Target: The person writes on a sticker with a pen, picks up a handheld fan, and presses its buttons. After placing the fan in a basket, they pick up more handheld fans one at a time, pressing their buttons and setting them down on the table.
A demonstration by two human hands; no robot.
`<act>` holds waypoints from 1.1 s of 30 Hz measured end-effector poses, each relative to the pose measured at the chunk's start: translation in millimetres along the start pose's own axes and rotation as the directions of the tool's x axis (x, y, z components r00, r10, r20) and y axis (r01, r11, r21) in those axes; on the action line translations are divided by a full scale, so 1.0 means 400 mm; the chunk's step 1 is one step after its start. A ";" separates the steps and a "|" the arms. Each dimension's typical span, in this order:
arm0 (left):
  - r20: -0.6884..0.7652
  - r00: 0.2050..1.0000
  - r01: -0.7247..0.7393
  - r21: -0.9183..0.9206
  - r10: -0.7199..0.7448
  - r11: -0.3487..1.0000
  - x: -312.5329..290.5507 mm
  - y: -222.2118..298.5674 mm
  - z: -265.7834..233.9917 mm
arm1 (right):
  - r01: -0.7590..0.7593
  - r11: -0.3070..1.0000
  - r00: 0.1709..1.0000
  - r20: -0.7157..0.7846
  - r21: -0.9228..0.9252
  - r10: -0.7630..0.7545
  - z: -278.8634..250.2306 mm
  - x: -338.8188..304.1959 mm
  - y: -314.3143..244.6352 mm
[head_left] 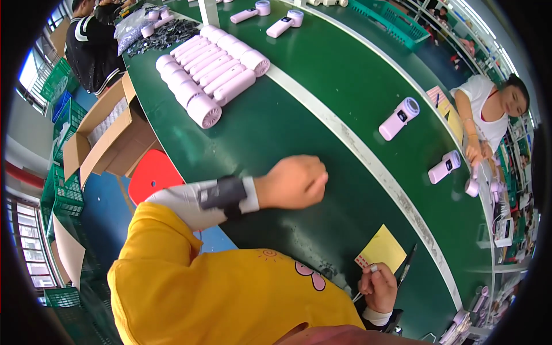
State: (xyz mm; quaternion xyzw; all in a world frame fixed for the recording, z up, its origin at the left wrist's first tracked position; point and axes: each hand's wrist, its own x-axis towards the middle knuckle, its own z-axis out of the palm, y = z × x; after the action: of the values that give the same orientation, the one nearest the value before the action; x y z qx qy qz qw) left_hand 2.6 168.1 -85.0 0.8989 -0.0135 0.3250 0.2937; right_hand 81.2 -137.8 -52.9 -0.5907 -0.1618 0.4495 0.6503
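Observation:
My left hand point(292, 183) is closed in a fist over the green table point(270, 138), slightly blurred, with its inner side hidden. A dark device is strapped round that wrist. Up and left of it lie rows of pink handheld fans point(201, 109), packed side by side. Near the lower right, my right hand point(379, 290) has its fingers curled together, with something small and white at a fingertip. It overlaps the lower edge of a yellow sheet point(386, 247) bearing red stickers at one corner. Beside that sheet is a black pen point(409, 261).
Beyond a pale strip point(345, 129), single fans point(398, 119) are spread over a green surface. A co-worker point(489, 109) handles things at the far right. An open carton point(115, 138) and a red stool point(154, 175) stand left of the table; a green basket point(391, 23) is at the back.

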 end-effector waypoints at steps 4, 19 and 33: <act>-0.018 0.991 0.132 0.049 -0.131 0.990 0.031 -0.010 0.026 | 0.208 0.978 0.978 -0.009 0.022 -0.208 -0.018 -0.025 -0.018; -0.460 0.801 0.413 -0.040 -0.383 0.910 0.307 -0.052 0.293 | 0.205 0.973 0.952 -0.210 -0.104 -0.223 -0.043 -0.084 -0.077; -0.361 0.930 0.154 0.220 -0.066 0.963 0.379 -0.022 0.388 | 0.052 0.958 0.995 -0.069 -0.283 -0.074 -0.062 -0.082 -0.036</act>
State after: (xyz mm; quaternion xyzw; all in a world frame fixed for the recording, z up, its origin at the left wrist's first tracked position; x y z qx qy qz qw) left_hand 213.5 117.3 -95.2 0.8552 0.1300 0.4619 0.1961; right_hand 87.4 -177.0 -35.3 -0.6887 -0.2167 0.3775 0.5799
